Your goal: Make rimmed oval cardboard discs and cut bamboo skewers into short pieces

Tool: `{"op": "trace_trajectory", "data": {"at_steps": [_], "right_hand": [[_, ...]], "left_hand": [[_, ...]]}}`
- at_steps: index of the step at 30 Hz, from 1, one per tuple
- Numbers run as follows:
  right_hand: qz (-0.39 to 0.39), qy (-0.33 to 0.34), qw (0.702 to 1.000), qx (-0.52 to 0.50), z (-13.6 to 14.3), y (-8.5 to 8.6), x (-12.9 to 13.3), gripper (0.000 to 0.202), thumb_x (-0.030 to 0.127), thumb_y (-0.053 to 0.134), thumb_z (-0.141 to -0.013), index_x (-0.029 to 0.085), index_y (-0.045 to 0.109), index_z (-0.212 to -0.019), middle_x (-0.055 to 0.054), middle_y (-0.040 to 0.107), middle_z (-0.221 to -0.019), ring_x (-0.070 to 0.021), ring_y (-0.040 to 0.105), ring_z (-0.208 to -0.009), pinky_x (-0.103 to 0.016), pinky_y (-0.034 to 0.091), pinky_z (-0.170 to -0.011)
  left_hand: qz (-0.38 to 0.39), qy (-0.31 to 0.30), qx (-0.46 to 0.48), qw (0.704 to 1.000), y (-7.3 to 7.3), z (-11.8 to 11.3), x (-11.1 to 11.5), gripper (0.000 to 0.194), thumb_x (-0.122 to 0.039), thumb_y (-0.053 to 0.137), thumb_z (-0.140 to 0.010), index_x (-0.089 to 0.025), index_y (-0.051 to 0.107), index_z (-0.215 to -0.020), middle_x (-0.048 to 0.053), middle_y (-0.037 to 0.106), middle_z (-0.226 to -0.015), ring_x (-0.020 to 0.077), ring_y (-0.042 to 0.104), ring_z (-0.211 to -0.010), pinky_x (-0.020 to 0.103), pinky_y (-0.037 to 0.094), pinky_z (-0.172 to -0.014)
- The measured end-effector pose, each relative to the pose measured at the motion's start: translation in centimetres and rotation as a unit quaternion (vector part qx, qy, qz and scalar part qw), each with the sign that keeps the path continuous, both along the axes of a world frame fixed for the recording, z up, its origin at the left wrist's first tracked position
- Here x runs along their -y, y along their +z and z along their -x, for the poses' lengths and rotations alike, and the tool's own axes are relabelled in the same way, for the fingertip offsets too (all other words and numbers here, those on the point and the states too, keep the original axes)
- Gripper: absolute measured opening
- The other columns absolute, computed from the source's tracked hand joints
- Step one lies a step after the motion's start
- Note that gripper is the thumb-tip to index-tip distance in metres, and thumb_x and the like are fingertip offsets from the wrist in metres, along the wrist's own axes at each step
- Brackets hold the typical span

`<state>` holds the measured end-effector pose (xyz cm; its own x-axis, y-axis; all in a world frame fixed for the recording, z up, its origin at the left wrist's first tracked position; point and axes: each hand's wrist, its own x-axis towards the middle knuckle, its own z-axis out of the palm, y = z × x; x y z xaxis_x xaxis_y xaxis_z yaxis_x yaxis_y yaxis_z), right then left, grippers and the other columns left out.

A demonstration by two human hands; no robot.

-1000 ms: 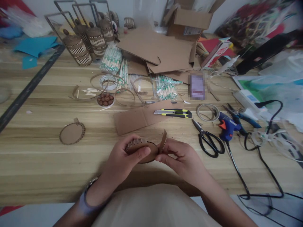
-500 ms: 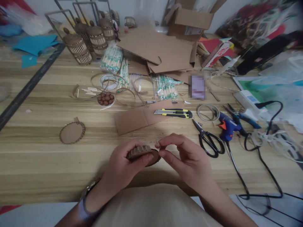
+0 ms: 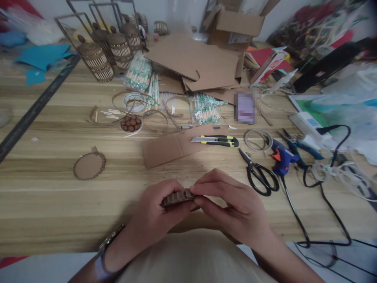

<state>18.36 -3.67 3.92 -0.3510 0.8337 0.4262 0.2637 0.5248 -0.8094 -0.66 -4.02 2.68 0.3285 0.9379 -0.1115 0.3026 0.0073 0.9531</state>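
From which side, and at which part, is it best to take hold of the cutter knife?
Probably by the right end of its handle, coming from the right with the right hand. The cutter knife lies across the cardboard strip, its bare blade pointing left, and the handle end reaches past the strip.

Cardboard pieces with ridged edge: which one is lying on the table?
The round piece, left of both hands, with a small tab at its far edge; the held piece is between the left hand and right hand.
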Motion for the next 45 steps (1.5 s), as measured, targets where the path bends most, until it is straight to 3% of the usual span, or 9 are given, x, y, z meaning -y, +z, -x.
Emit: {"op": "trace_trajectory", "data": {"at_steps": [9, 22, 31, 45], "right_hand": [[-0.001, 0.034, 0.999, 0.022, -0.2, 0.5, -0.1, 0.023, 0.01, 0.063, -0.09, 0.023, 0.072, -0.106, -0.006, 0.073, -0.088, -0.0174, 0.07, -0.081, -0.029, 0.059, -0.069], [0.011, 0.04, 0.999, 0.013, -0.1, 0.4, -0.3, 0.017, 0.013, 0.065, -0.092, 0.025, 0.069, -0.103, -0.004, 0.074, -0.084, -0.0169, 0.069, -0.077, -0.031, 0.057, -0.068], [0.025, 0.08, 0.996, -0.01, -0.3, 0.6, -0.8, 0.016, 0.01, 0.066, -0.089, 0.023, 0.071, -0.098, -0.005, 0.075, -0.087, -0.0166, 0.071, -0.081, -0.029, 0.058, -0.068], [0.05, 0.109, 0.992, 0.043, -0.3, 1.0, -1.2, 0.012, 0.015, 0.068, -0.09, 0.024, 0.07, -0.098, -0.003, 0.073, -0.085, -0.0155, 0.067, -0.078, -0.027, 0.055, -0.068]], "left_hand": [[0.014, -0.011, -0.005, 1.0, 0.8, 0.0, -0.1, 0.024, -0.031, 0.07, -0.081, -0.02, 0.059, -0.063, -0.006, 0.052, -0.055, 0.0098, 0.043, -0.052, 0.021, 0.031, -0.049], [0.056, -0.016, -0.004, 0.998, 0.7, 0.2, 0.0, 0.029, -0.037, 0.071, -0.08, -0.02, 0.057, -0.062, -0.007, 0.048, -0.052, 0.0096, 0.039, -0.05, 0.021, 0.026, -0.047], [0.082, -0.006, 0.003, 0.997, 0.8, 0.2, 0.0, 0.028, -0.037, 0.07, -0.075, -0.021, 0.053, -0.059, -0.007, 0.043, -0.05, 0.01, 0.033, -0.05, 0.022, 0.024, -0.046], [0.106, -0.008, -0.031, 0.994, 0.7, 0.3, -0.2, 0.025, -0.038, 0.071, -0.073, -0.02, 0.06, -0.061, -0.006, 0.047, -0.052, 0.0108, 0.038, -0.051, 0.021, 0.026, -0.047]]}}
